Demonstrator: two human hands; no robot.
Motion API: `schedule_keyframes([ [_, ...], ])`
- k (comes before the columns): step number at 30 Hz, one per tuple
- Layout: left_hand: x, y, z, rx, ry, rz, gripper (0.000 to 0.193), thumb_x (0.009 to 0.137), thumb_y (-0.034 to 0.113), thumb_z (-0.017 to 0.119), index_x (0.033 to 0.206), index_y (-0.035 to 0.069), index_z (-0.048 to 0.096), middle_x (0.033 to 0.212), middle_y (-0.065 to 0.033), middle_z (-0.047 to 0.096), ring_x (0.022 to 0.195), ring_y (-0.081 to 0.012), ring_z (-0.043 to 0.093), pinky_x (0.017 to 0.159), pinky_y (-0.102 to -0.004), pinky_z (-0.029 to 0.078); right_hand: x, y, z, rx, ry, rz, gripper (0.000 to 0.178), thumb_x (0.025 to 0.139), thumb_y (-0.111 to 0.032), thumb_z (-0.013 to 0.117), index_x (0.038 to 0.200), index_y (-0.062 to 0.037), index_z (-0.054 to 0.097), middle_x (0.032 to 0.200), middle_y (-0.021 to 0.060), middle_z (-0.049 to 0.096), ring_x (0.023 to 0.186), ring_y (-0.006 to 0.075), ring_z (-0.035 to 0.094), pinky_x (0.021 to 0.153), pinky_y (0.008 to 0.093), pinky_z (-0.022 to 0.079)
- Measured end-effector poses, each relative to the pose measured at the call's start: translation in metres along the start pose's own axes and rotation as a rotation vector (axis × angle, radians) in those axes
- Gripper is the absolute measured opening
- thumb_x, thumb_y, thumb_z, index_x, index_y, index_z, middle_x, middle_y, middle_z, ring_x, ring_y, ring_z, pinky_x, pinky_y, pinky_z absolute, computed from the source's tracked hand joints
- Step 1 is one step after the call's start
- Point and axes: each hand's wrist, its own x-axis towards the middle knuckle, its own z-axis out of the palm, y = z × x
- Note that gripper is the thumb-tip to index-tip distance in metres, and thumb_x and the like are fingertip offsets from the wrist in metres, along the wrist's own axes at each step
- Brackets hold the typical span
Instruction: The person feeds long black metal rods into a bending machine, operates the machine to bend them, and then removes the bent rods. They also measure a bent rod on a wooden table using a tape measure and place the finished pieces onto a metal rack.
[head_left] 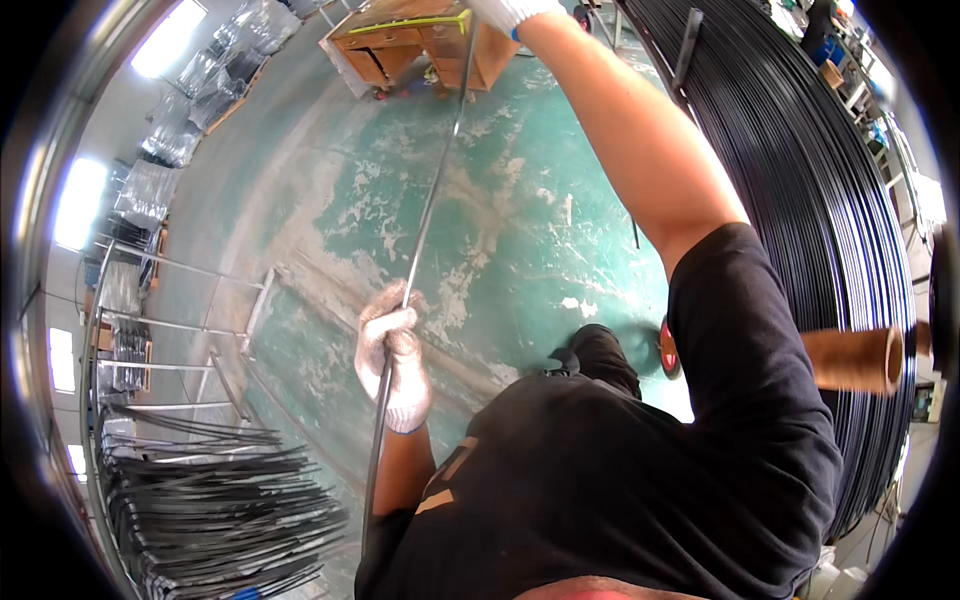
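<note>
A long thin dark metal rod runs slantwise in front of me, from beside my left side up to the top edge of the picture. My left hand, in a white knit glove, is wrapped round it at chest level. My right arm stretches far up and forward. At its end my right hand, also in a white glove, is closed at the rod's upper part; the picture's top edge cuts off its fingertips. The rod's lower end passes beside my left sleeve, where I lose sight of it.
Left of me, a metal rack holds a stack of dark strips. A large bundle of long black rods lies along my right, with a brown cardboard tube beside it. Ahead stands a wooden desk on the worn green floor.
</note>
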Motion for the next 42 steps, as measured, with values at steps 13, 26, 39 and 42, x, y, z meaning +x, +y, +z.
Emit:
schedule_keyframes([
  [13,0.255,-0.209,0.133,-0.549,0.3,-0.412,0.031,0.102,0.026,0.067,0.082,0.003,0.059,0.081,-0.0107,0.063,0.086,-0.0283,0.064,0.091,-0.0494,0.053,0.02,0.382,0.097,-0.007,-0.211,0.717,0.041,0.095,-0.026,0.07,0.126,0.0001,0.067,0.079,0.011,0.074,0.068,0.0189,0.073,0.066,0.033,0.057],
  [26,0.531,-0.499,0.257,-0.59,0.417,-0.899,0.014,0.099,0.02,0.072,0.1,0.009,0.063,0.079,-0.0075,0.064,0.067,-0.0236,0.066,0.065,-0.0429,0.062,0.09,0.665,0.228,-0.094,-0.04,0.97,0.038,0.081,-0.028,0.085,0.103,0.0031,0.079,0.092,0.0139,0.077,0.084,0.0203,0.068,0.081,0.0332,0.053],
  [39,0.745,-0.711,0.422,-0.465,0.137,-1.13,0.025,0.089,0.0,0.068,0.109,0.008,0.055,0.084,-0.0119,0.065,0.069,-0.0285,0.069,0.064,-0.0441,0.061,0.226,0.855,0.339,-0.244,0.128,1.162,0.041,0.081,-0.021,0.086,0.111,0.0058,0.077,0.098,0.0162,0.077,0.09,0.024,0.071,0.085,0.0366,0.054],
  [42,0.801,-0.748,0.459,-0.401,0.144,-1.122,0.028,0.087,-0.001,0.069,0.11,0.002,0.053,0.084,-0.0142,0.065,0.069,-0.0302,0.07,0.064,-0.0451,0.062,0.264,0.918,0.37,-0.135,0.085,1.139,0.042,0.082,-0.019,0.085,0.114,0.0066,0.076,0.101,0.0164,0.077,0.092,0.0246,0.07,0.088,0.0366,0.053],
])
